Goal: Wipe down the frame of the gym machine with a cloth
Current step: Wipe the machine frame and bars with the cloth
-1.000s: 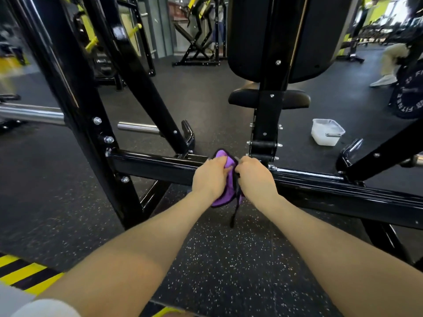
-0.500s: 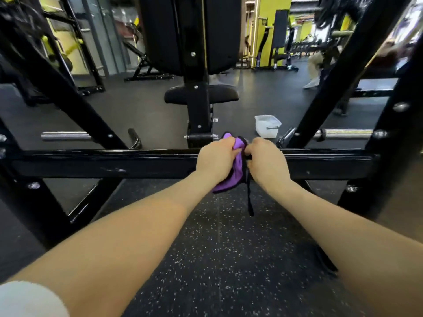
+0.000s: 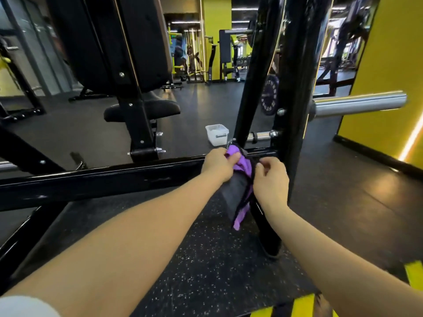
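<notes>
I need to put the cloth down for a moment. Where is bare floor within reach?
Bare speckled floor lies between the forearms, below the crossbar. More lies beyond the bar, left of the white tub. It is crowded by the upright, where both hands work the cloth.

Left hand (image 3: 218, 164) covers the upper part of the cloth (image 3: 242, 191); its fingertips are hidden in the folds. Crossbar (image 3: 103, 181) hidden behind both hands at centre. Backrest pad (image 3: 109, 42) cut off at top edge. People at upper centre blurred. Lettering on the weight plate (image 3: 270, 97) too small to read.
</notes>
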`<state>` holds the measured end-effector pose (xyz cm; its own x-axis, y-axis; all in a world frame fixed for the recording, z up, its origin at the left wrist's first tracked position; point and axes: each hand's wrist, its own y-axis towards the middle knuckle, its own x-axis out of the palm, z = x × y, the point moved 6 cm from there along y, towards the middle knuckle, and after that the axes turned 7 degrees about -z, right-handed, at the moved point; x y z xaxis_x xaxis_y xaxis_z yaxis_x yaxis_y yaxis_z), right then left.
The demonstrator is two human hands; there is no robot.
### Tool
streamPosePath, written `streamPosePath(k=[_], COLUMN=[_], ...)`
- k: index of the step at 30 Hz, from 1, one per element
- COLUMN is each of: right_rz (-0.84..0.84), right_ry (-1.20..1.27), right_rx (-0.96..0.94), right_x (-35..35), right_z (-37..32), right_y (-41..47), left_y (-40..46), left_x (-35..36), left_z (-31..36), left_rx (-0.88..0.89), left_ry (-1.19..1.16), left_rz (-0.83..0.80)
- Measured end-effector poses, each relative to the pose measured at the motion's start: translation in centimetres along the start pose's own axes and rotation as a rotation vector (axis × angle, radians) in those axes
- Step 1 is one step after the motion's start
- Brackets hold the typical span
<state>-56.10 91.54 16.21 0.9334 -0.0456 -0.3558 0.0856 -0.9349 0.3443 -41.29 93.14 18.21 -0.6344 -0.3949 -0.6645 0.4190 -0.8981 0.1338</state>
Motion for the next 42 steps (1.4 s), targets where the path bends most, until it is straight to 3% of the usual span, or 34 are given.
streamPosePath(k=[2, 5, 7, 9, 14, 17, 19, 20, 23, 25, 27, 32, 36, 40, 42], right_rz=[0.078, -0.114, -0.315, -0.395, -0.189, -0.093, -0.043, 0.008, 0.169, 0.181, 0.161, 0.13, -0.05, -0.132, -0.096], right_ry=[-0.087, -0.17, 0.036, 0.285, 0.441, 0.387, 0.33, 0.286, 0.08, -0.132, -0.263, -0.264, -0.258, -0.365, -0.352], right_rx=[-0.125, -0.142, -0.006, 0.05, 0.067, -0.014, -0.082, -0.119, -0.233, -0.293, -0.347, -0.43, -0.605, -0.754, -0.67], right_x=[-0.8, 0.9, 2.7, 3.6, 2.5, 2.4, 2.4, 2.0, 0.7, 1.5, 3.4, 9.1, 14.4, 12.7, 9.5], right_z=[-0.4, 0.2, 1.4, 1.7, 1.8, 1.9, 2.2, 2.4, 3.3, 4.2, 4.9, 2.5, 0.0, 1.0, 3.1], right_y=[-0.8, -1.5, -1.3, -0.9, 0.8, 1.6, 2.2, 2.5, 4.1, 5.2, 5.7, 3.7, -0.3, 1.1, 3.4], left_y=[0.3, 0.2, 0.0, -0.5, -1.2, -1.7, -1.7, -1.4, -0.6, -1.0, -0.8, -0.6, -1.3, -2.1, -2.4], left_x=[0.9, 2.4, 3.1, 3.9, 5.0, 5.1, 4.3, 3.4, -0.7, -2.2, -2.8, -3.9, -5.2, -5.8, -5.8], left_z=[-0.1, -0.4, -0.6, -0.5, 0.4, 1.0, 1.5, 1.6, 1.7, 1.1, -0.9, -4.3, -5.3, -6.2, -6.4], left_rx=[-0.109, -0.258, -0.333, -0.397, -0.422, -0.429, -0.379, -0.305, 0.117, 0.284, 0.284, 0.26, 0.242, 0.252, 0.264], left_ry=[-0.07, -0.206, -0.335, -0.527, -0.912, -0.973, -0.797, -0.569, 0.297, 0.535, 0.608, 0.667, 0.694, 0.738, 0.76], left_rz=[-0.011, -0.065, -0.094, -0.154, -0.303, -0.35, -0.337, -0.305, 0.03, 0.157, 0.174, 0.264, 0.34, 0.344, 0.34])
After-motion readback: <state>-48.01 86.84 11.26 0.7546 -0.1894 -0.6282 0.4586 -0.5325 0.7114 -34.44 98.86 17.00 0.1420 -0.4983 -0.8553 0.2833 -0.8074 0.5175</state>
